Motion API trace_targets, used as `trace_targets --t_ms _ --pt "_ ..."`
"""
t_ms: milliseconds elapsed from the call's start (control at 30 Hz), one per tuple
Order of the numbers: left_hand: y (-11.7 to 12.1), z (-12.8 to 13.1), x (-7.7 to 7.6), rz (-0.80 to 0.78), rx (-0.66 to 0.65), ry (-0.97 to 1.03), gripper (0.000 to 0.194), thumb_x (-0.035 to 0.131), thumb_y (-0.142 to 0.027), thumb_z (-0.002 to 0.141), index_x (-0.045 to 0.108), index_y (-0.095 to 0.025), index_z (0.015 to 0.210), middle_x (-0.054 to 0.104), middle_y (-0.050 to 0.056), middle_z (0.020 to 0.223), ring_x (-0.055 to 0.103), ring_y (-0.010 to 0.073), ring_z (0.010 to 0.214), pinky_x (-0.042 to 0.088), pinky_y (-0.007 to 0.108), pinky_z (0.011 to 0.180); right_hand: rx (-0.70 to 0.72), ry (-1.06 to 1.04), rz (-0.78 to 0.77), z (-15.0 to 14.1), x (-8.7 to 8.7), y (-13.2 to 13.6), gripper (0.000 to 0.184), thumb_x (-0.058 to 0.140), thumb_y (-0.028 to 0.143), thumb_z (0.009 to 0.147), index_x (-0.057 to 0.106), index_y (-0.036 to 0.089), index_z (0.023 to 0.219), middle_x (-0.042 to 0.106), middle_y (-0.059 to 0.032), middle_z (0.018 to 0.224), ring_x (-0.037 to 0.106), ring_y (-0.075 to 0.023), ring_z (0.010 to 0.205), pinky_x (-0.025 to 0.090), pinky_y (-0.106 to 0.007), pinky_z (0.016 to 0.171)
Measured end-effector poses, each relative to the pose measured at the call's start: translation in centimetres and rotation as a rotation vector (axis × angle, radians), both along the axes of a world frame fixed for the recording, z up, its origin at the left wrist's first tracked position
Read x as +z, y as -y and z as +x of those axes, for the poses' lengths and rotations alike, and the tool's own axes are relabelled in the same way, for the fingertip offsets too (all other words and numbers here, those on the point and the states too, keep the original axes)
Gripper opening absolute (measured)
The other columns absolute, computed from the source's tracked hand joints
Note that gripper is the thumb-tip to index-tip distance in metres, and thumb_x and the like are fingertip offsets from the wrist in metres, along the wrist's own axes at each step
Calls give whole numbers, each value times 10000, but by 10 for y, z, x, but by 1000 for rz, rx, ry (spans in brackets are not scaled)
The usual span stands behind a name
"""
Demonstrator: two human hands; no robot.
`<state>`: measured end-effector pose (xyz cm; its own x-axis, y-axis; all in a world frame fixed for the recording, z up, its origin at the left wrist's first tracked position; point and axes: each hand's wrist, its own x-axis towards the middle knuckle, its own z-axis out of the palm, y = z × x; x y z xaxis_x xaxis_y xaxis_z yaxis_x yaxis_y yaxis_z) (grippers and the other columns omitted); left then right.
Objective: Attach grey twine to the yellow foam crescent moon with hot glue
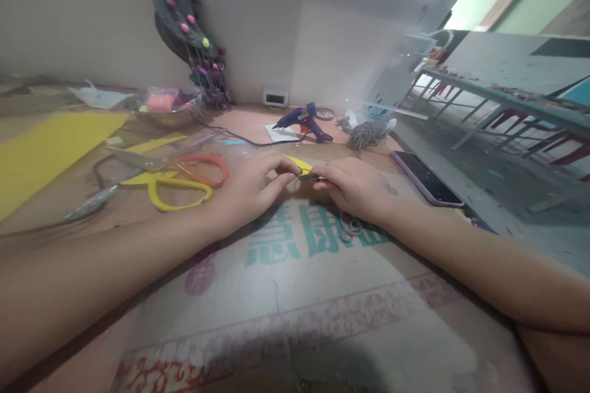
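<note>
My left hand (262, 181) is closed, its thumb and forefinger pinching one end of a small dark piece (310, 177). From the other side, my right hand (353, 184) grips the same piece with bent fingers. Its kind cannot be made out; a thin loop of strand seems to hang by it. Just behind the fingertips lies a bit of yellow sheet (297, 163). A loose curl of grey yarn (353, 227) rests on the printed board (276, 295) below my right hand. Large scissors (179, 196) with orange and yellow handles lie left of my left hand.
A blue glue gun (299, 120) stands behind my hands, its cord running left. A grey yarn ball (366, 135) and a phone (428, 178) are at right. Leftward are a yellow sheet (46, 153) and a bowl (168, 116). A small clock-like display (275, 98) stands against the wall.
</note>
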<state>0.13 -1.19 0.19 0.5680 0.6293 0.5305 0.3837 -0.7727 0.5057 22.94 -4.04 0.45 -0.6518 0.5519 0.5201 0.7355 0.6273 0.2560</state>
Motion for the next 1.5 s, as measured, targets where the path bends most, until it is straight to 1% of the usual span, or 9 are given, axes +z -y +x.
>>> trace_targets --t_ms 200,433,633,867,1067,1200,1300,1367,1500 --pt "0 0 0 -5 -2 -8 154 505 -255 901 638 -190 943 683 26 956 607 181 923 455 334 844 -64 -3 -76 0 1 1 396 349 376 993 668 144 1015 714 -90 820 605 -184 697 379 -292 632" --pt "1 0 1 -13 4 8 149 495 -243 900 626 -189 947 674 33 965 605 189 934 459 344 851 -63 -135 -118 3 0 2 421 357 437 979 639 148 1097 721 -103 989 643 -224 865 443 -318 752" --pt "1 1 2 -15 12 9 139 503 -227 898 625 -179 944 670 30 950 603 178 915 456 327 841 -60 -72 -147 2 0 1 388 380 398 977 641 131 1082 709 -101 899 618 -210 788 414 -316 700" --pt "2 0 1 -19 7 8 144 497 -239 901 622 -183 945 668 37 958 600 185 933 458 338 850 -10 -55 -72 2 0 1 361 404 380 974 650 129 1058 702 -103 851 604 -197 737 390 -303 652" --pt "1 1 1 -44 4 30 141 499 -245 893 620 -187 938 669 35 958 607 186 927 470 339 849 -55 -133 -134 3 -2 2 355 444 422 950 635 142 1058 702 -86 892 604 -201 771 411 -309 691" --pt "-1 1 -1 -69 -4 25 137 497 -173 853 630 -189 882 674 20 921 611 175 903 475 325 846 -96 -144 -189 3 -4 1 334 461 416 941 631 152 1056 697 -80 899 604 -194 773 409 -301 689" --pt "-2 1 -3 -84 -23 7 163 491 -135 822 640 -192 856 680 15 941 608 174 938 462 335 890 -85 -146 -185 2 -5 0 336 470 410 938 624 151 1085 704 -87 939 614 -192 798 416 -301 715" --pt "-1 1 -2 -111 -16 -5 151 503 -164 825 649 -194 855 685 20 953 609 180 945 462 344 898 -67 -133 -165 2 -5 -1 329 477 395 935 625 146 1090 709 -93 936 621 -196 814 416 -302 721" --pt "1 3 2 -133 14 -23 171 547 -323 849 660 -195 858 686 32 923 618 196 902 483 346 847 -46 -95 -147 0 -3 0 297 477 356 938 630 141 1072 711 -92 892 624 -196 802 409 -299 699"
